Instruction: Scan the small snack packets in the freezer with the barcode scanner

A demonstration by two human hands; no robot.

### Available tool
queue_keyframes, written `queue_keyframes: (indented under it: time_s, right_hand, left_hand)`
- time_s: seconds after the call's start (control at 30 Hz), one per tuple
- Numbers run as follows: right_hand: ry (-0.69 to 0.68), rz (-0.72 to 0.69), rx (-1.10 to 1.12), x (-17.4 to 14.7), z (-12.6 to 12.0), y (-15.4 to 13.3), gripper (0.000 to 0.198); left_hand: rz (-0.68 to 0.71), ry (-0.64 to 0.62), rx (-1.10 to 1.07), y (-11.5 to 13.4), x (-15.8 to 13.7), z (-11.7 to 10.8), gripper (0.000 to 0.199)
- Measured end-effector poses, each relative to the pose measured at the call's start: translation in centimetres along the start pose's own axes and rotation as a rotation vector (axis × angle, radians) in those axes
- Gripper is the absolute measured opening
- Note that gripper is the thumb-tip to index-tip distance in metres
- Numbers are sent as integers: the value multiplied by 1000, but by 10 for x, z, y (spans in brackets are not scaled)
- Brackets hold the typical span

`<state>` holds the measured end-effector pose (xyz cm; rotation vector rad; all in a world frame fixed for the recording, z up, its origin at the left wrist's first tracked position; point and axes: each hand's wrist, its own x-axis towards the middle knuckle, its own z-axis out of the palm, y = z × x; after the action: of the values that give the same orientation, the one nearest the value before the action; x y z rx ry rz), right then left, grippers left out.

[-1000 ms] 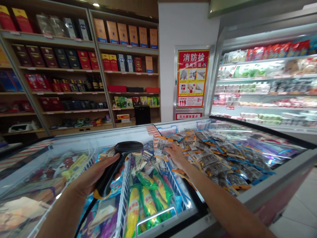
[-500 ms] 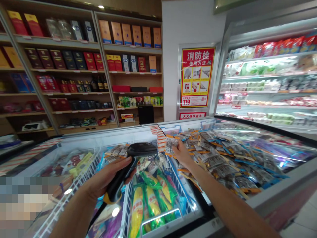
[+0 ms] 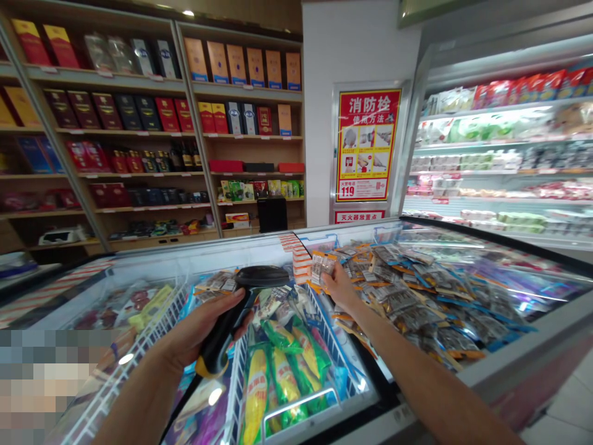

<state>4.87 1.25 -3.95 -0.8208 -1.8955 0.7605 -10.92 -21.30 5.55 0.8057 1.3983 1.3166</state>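
My left hand (image 3: 208,324) is wrapped round the grip of a black and yellow barcode scanner (image 3: 227,327). The scanner's head points right, and its cord runs down below my wrist. In my right hand (image 3: 340,287) a small packet (image 3: 322,267) with orange edges and a printed label is pinched at its right side. It hangs just in front of the scanner head, a short gap apart. Under and beyond my right forearm lies a heap of similar packets (image 3: 407,296), some edged in blue. Corn packs (image 3: 282,371) in green and yellow wrapping lie below the scanner in the freezer.
A white wire basket divider (image 3: 331,334) and the chest freezer's front edge (image 3: 403,420) lie close to my arms. Behind stand shelves of boxed goods (image 3: 236,117), a red fire-hydrant poster (image 3: 368,145) and a lit refrigerated display (image 3: 500,148).
The scanner has shifted slightly left and the packet in my right hand has turned a little. Both hands keep their holds.
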Motion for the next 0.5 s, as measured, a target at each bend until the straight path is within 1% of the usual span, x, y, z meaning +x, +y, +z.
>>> queue_keyframes:
  time_s: [0.1,0.27,0.5]
  right_hand:
    - [25,27,5,-1,0,-2,24]
    - [31,7,9,-2,-1,-2,27]
    - [47,-13,85,-3,0,0,26]
  left_hand:
    - [7,-34,-64,-2,2,-3,33]
    - [10,-101,-141,-2,3,-3,31]
    - [5,-91,-172,-2,5,-3,29]
